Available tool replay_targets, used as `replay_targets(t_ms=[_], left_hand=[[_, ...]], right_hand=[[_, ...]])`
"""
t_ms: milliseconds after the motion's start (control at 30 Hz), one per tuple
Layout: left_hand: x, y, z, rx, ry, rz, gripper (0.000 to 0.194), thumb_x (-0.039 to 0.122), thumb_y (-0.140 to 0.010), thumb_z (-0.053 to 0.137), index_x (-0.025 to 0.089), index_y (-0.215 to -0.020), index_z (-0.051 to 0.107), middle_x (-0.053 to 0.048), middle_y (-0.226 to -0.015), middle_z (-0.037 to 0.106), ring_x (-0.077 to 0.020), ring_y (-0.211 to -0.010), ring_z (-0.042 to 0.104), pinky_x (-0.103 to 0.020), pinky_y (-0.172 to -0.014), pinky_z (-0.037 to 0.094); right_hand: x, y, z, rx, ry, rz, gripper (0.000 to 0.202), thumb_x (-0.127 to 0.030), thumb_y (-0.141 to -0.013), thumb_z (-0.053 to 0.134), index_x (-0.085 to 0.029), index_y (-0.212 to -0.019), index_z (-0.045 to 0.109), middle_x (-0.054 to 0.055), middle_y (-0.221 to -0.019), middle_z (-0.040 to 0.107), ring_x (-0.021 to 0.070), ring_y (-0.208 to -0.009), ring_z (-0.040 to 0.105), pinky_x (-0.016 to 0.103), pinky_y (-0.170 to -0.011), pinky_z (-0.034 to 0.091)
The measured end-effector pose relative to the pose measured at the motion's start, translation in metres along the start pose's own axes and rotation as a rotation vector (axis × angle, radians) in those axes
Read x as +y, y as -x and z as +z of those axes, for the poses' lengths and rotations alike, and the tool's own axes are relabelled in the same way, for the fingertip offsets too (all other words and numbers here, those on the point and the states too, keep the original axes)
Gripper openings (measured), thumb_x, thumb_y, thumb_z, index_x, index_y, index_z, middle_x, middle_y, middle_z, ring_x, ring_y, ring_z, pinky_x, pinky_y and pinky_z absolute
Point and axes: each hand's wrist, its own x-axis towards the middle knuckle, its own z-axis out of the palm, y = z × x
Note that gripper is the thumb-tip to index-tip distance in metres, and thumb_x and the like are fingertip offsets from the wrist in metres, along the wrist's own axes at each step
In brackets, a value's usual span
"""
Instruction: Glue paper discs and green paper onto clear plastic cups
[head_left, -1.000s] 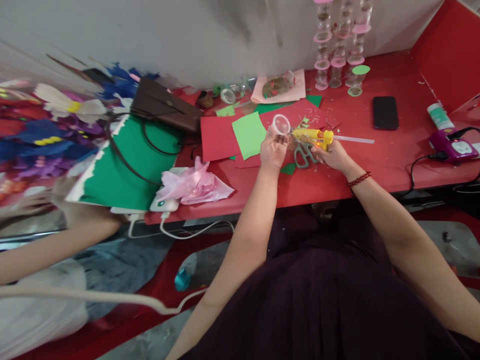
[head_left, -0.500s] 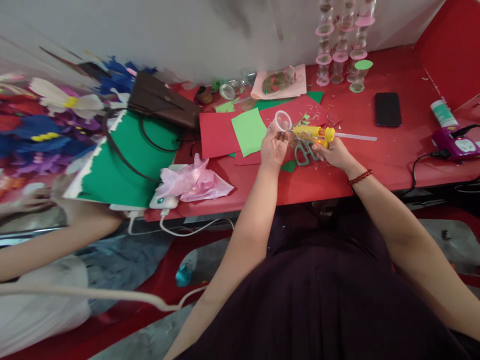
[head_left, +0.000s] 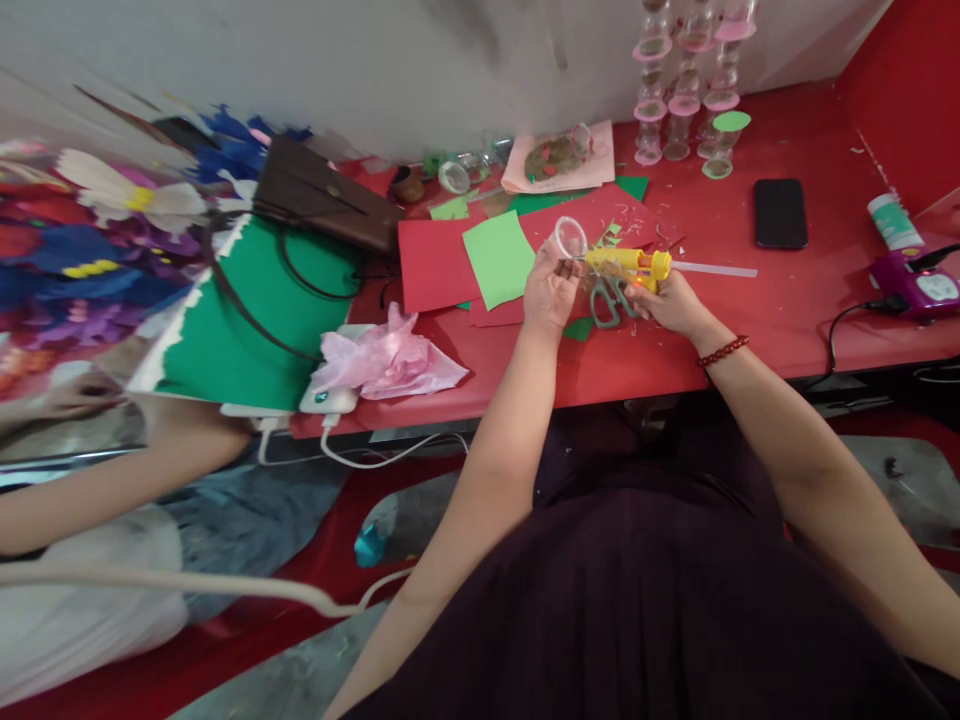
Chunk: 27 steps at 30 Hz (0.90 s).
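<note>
My left hand point(head_left: 552, 288) is closed on a small clear plastic cup point(head_left: 571, 238), its round rim facing up and tilted. In my right hand point(head_left: 673, 303) is a yellow hot glue gun point(head_left: 622, 264), with a long pale glue stick point(head_left: 720, 270) poking out of its back. The gun's nozzle meets the cup's rim or side near my left fingers; exact contact is too small to tell. A small orange light glows on the gun. Grey-handled scissors point(head_left: 606, 303) lie beneath the gun among paper scraps. Beside my left hand lies a light green paper sheet point(head_left: 498, 260).
Stacked clear cups with pink discs point(head_left: 681, 105) stand at the back right. Nearby are a black phone point(head_left: 780, 213) and a purple power socket point(head_left: 916, 284). A brown bag point(head_left: 322, 200), pink plastic point(head_left: 386, 360) and another person's arm point(head_left: 135, 470) are at the left.
The cup in my left hand has tilted slightly, its rim turning against the nozzle. My right hand keeps the glue gun in nearly the same place. The whole view has shifted a little.
</note>
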Motion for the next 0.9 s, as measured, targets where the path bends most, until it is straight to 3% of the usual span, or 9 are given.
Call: replay_targets(t_ms=[367,500,667,900], left_hand=[[-0.002,0.003,0.001,-0.028,-0.06,0.013,0.015,0.019,-0.106,0.055,0.025,-0.111,0.068,-0.001,-0.109,0.076,-0.0134,-0.114,0.072,-0.026,-0.098,0.057],[-0.003,0.0,-0.002,-0.027,-0.066,0.007,0.013,0.024,-0.104,0.062,0.026,-0.114,0.069,-0.001,-0.105,0.077,-0.0139,-0.11,0.074,-0.028,-0.1,0.057],[-0.004,0.001,-0.002,-0.023,-0.078,0.002,0.028,0.034,-0.1,0.07,0.031,-0.128,0.067,-0.002,-0.11,0.078,-0.0167,-0.115,0.074,-0.032,-0.104,0.058],[-0.006,0.004,0.002,-0.026,-0.066,0.008,0.019,0.019,-0.101,0.064,0.028,-0.117,0.07,-0.002,-0.105,0.079,-0.0136,-0.107,0.075,-0.027,-0.099,0.058]], right_hand=[[0.001,-0.001,0.0,0.004,0.002,-0.019,0.027,-0.043,-0.097,0.074,-0.02,-0.103,0.061,-0.009,-0.057,0.046,0.0076,-0.046,0.042,0.021,-0.042,0.038],[0.001,-0.001,0.0,-0.001,0.011,-0.014,0.029,-0.045,-0.096,0.073,-0.021,-0.106,0.061,-0.009,-0.058,0.046,0.0084,-0.047,0.044,0.021,-0.044,0.039],[0.007,-0.003,0.0,0.012,-0.002,-0.027,0.03,-0.045,-0.095,0.074,-0.021,-0.107,0.061,-0.009,-0.058,0.045,0.0084,-0.046,0.042,0.022,-0.043,0.038],[0.009,-0.003,-0.001,0.075,0.012,0.008,0.027,-0.046,-0.095,0.074,-0.023,-0.095,0.06,-0.008,-0.058,0.045,0.01,-0.047,0.044,0.024,-0.045,0.042]])
